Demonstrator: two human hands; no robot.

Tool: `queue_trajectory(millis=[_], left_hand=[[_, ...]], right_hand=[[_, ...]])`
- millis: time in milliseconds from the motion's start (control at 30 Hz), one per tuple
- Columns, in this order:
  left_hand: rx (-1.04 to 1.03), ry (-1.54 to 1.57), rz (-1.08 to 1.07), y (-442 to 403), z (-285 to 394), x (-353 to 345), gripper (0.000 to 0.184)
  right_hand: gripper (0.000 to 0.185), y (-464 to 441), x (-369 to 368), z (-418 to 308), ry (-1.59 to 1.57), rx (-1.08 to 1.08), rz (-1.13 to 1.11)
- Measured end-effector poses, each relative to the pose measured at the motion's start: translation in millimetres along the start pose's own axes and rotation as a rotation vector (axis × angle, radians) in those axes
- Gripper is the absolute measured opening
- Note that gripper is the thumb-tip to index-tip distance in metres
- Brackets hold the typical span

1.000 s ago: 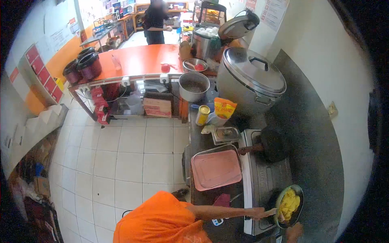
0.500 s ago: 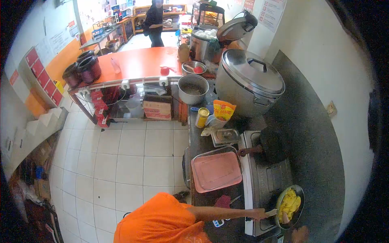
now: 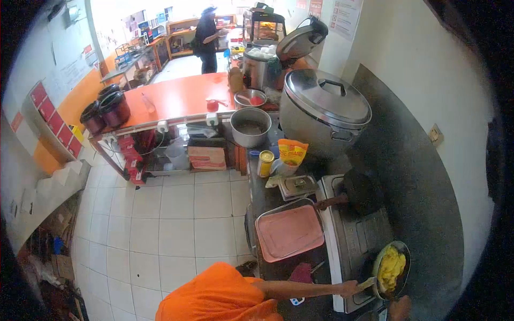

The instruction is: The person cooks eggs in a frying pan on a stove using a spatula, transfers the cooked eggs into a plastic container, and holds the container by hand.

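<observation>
Two hands working, 4 o'clock of view. Left hand is gripping the handle of a frying pan, curled closed; pan is holding yellow food. Right hand is showing just beside pan's 6 o'clock rim; cannot tell its opening or hold. Stove is sitting toward 11 o'clock.

A round, dark-bottomed frying pan with a pale handle holds soft, lumpy yellow food at the white-edged stove's near end.
</observation>
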State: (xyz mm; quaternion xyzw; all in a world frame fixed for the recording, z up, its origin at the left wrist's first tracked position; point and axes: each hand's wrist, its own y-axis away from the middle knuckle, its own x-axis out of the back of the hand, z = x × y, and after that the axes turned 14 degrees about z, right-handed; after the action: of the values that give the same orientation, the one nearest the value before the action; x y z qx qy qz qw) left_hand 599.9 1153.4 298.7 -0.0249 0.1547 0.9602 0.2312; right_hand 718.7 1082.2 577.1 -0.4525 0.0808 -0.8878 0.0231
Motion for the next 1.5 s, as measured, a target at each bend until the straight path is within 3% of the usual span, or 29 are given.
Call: queue_trajectory(millis=[33,100,167,267,333,367,400,500,667,867,967,1067,1167,1367,1467,1500], left_hand=[[0.010,0.132,-0.093,11,14,6,0.040],[0.046,0.388,-0.287,48,44,42,0.043],[0.044,0.353,-0.341,29,33,40,0.041],[0.137,0.249,-0.358,28,12,43,0.038],[0.257,0.215,-0.359,30,4,44,0.037],[0.309,0.209,-0.336,28,3,44,0.036],[0.296,0.252,-0.317,40,16,44,0.039],[0.349,0.292,-0.206,68,52,37,0.045],[0.301,0.298,-0.162,74,59,33,0.045],[0.261,0.296,-0.186,56,26,31,0.044],[0.269,0.332,-0.235,64,44,35,0.043],[0.348,0.351,-0.253,67,55,37,0.044],[0.333,0.292,-0.264,63,52,36,0.044],[0.295,0.232,-0.216,69,61,36,0.045],[0.252,0.266,-0.217,65,47,35,0.046],[0.255,0.277,-0.229,64,46,34,0.046]], right_hand=[[0.025,9,2,4,0.041,0.067,0.096],[0.040,3,81,-36,-0.264,-0.403,-0.027],[0.043,2,110,-49,-0.458,-0.517,0.011],[0.030,7,5,-35,-0.438,-0.132,0.255],[0.025,7,-9,-33,-0.349,-0.067,0.305],[0.024,6,-10,-29,-0.294,-0.091,0.273],[0.029,-4,-13,-13,-0.150,-0.135,-0.233],[0.015,10,27,-20,-0.200,-0.367,0.046],[0.023,10,6,-22,-0.224,-0.629,0.027],[0.033,11,-75,11,-0.273,-0.768,-0.039],[0.041,20,-157,24,-0.384,-0.744,0.073],[0.046,14,-160,17,-0.483,-0.689,0.077],[0.045,8,-140,-1,-0.562,-0.699,0.161],[0.038,12,-115,-38,-0.265,-0.570,0.271],[0.032,22,-83,-62,-0.229,-0.482,0.053],[0.032,31,-81,-70,-0.230,-0.416,0.250]])
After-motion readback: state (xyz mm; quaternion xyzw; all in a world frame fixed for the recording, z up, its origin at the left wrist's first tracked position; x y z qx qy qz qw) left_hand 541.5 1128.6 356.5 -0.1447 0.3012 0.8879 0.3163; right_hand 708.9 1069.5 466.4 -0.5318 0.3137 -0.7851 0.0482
